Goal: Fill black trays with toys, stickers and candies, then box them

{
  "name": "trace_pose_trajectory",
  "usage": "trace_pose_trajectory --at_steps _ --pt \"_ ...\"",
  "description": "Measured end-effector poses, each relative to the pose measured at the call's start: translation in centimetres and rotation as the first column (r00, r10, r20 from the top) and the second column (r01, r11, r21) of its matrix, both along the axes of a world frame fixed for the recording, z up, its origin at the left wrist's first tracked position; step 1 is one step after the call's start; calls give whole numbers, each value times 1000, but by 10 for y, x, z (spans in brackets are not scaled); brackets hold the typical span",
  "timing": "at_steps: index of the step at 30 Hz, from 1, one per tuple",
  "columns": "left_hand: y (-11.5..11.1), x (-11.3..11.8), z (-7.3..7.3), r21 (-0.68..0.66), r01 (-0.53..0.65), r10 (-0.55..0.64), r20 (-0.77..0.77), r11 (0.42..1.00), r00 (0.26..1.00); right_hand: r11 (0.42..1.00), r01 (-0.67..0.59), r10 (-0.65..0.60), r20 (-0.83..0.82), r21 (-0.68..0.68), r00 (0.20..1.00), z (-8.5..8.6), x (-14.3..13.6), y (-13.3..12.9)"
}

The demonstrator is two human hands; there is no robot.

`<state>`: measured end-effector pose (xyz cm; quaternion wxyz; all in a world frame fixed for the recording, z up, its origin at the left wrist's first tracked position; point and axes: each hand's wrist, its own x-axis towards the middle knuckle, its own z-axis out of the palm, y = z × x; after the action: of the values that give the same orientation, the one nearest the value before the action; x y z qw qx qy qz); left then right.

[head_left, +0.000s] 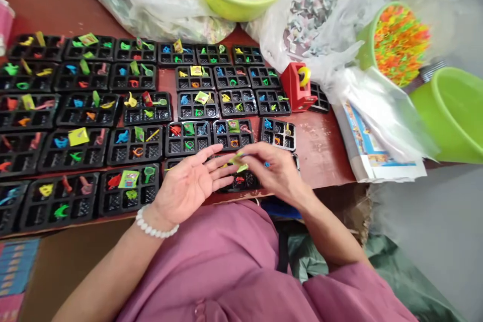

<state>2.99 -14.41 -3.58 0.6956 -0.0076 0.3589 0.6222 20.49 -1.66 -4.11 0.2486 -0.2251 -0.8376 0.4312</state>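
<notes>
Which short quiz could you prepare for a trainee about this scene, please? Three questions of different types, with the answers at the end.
1. Which hand has its palm turned up?

2. True or false: the right hand pinches a small yellow-green item.

3. The small pieces heaped in the pale green tub are mainly:
a) black and white
b) orange, yellow and green
c) purple and brown

Key:
1. The left hand.
2. True, though the item is blurred.
3. b

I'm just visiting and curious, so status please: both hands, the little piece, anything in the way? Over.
Left hand open, palm up. Right hand pinching small yellow-green piece, blurred. Hands partly blocking view of black tray beyond.
</notes>
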Motion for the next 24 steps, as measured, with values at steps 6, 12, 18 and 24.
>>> trace_pose_trajectory --at_steps 6,12,18,24 --pt "-7 -13 -5 -56 4 -11 -127 998 992 852 434 -516 329 293 791 -5 71 31" --pt "-10 -26 0 -28 18 -23 -208 999 978 867 320 -478 459 382 748 -27 80 25" --pt "10 -73 25 -30 -69 49 -440 997 897 816 438 -551 276 378 788 -28 84 40" --pt "125 -179 57 218 -187 264 -926 958 272 574 726 -816 194 379 544 -46 121 64"
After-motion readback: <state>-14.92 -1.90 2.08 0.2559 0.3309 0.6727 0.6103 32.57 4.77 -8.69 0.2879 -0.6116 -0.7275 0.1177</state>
